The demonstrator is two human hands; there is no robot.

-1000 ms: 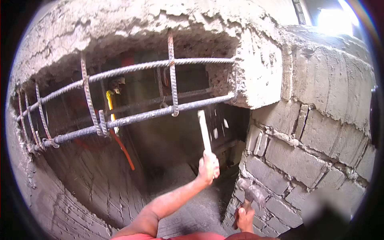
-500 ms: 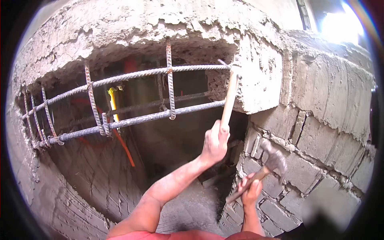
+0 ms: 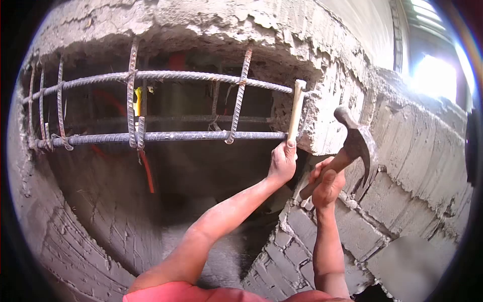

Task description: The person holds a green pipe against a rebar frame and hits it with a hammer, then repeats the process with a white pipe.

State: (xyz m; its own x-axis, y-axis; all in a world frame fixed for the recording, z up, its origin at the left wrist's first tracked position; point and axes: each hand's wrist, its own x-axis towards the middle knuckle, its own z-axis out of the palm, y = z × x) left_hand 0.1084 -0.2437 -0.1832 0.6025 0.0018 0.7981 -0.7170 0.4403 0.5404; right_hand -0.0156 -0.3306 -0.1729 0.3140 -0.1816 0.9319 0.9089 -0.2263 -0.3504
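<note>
My left hand (image 3: 283, 162) is closed around the lower end of a pale cream rod (image 3: 296, 111). The rod stands nearly upright, its top by the broken edge of the concrete and overlapping the right ends of the ribbed steel bars (image 3: 188, 76). To the right, my right hand (image 3: 327, 185) grips a claw hammer (image 3: 352, 145) by its wooden handle. The hammer's head is raised beside the concrete block, with its curved claw pointing down to the right.
Vertical steel ties (image 3: 238, 100) cross the bars in the opening. Behind them hang a yellow piece (image 3: 138, 102) and an orange tube (image 3: 148, 172). Rough concrete (image 3: 201, 20) overhangs the opening. A block wall (image 3: 362, 224) with mortar joints rises at the right.
My right hand has raised the hammer upward. My left hand still holds the rod, now more upright, and sits slightly higher in view. The camera view has shifted and turned.
</note>
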